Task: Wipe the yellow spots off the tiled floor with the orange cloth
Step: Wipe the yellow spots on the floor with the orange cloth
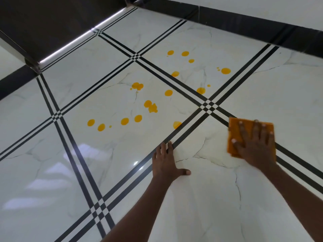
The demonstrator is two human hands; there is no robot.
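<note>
On the glossy white marble-look tiled floor (pixel 227 198) with black triple-line borders: right hand (pixel 254 145) spread flat, fingers apart, pressing the square orange cloth (pixel 235 126) down at near right. Left hand (pixel 166 165) open, palm on the tile beside a black stripe. Farther off, scattered round yellow spots (pixel 152 106) across two tiles, well apart from the cloth.
</note>
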